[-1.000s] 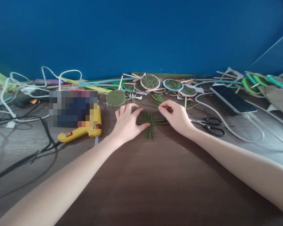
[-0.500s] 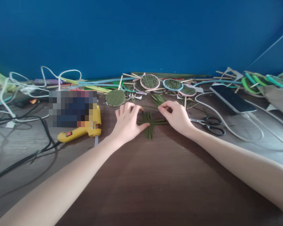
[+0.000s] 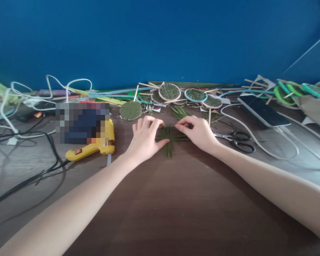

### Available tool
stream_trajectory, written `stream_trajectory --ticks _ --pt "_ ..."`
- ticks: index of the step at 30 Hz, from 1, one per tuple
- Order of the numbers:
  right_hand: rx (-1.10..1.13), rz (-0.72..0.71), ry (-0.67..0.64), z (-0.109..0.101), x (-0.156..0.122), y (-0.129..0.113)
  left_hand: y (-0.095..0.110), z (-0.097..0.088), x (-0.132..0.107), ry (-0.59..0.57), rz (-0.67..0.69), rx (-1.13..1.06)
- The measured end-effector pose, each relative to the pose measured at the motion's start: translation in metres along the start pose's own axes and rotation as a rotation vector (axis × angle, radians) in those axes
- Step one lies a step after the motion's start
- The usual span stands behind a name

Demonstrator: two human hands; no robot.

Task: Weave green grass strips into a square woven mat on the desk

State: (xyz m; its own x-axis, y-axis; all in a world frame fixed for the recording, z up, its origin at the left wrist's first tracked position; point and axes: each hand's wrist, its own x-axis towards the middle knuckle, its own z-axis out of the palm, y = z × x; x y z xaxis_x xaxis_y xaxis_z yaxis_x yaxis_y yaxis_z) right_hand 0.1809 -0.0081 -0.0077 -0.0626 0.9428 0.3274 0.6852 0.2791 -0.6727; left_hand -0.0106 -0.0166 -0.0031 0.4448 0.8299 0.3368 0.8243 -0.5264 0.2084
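Note:
A small cross-shaped weave of green leaf strips (image 3: 168, 142) lies flat on the brown table. My left hand (image 3: 145, 138) rests over its left side, fingers spread and arched, with the thumb lying on the weave's edge. At the upper right of the weave, my right hand (image 3: 198, 132) has thumb and index finger pinched on the end of a thin leaf strip, most of which is hard to make out. Behind it lies a bundle of loose leaf strips (image 3: 180, 112). Scissors with black handles (image 3: 240, 140) lie just right of my right hand.
A yellow glue gun (image 3: 92, 149) lies left of my left hand, beside a blurred-out object (image 3: 81, 122). Round woven fans, one blue-rimmed (image 3: 196, 95), line the blue wall. A phone (image 3: 262, 111) with white cables is at the right. Black cords (image 3: 29, 183) cross the left.
My right hand has shifted slightly left and down toward the weave, bringing the pinched strip closer to it. My left hand has barely moved.

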Motion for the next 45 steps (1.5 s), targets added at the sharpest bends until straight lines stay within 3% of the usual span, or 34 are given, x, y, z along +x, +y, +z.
stream_trajectory --ticks 16,35,45 --pt "-0.090 0.006 -0.091 -0.0008 -0.0003 -0.0035 -0.0053 0.0052 0.0015 -0.005 0.031 -0.154" --pt "-0.045 -0.109 -0.098 -0.0007 -0.0021 -0.0046 -0.0029 0.0028 0.0023 -0.016 0.072 -0.131" --pt "-0.053 -0.101 -0.116 -0.0004 -0.0014 -0.0048 -0.0024 0.0006 0.0010 0.001 0.079 -0.189"
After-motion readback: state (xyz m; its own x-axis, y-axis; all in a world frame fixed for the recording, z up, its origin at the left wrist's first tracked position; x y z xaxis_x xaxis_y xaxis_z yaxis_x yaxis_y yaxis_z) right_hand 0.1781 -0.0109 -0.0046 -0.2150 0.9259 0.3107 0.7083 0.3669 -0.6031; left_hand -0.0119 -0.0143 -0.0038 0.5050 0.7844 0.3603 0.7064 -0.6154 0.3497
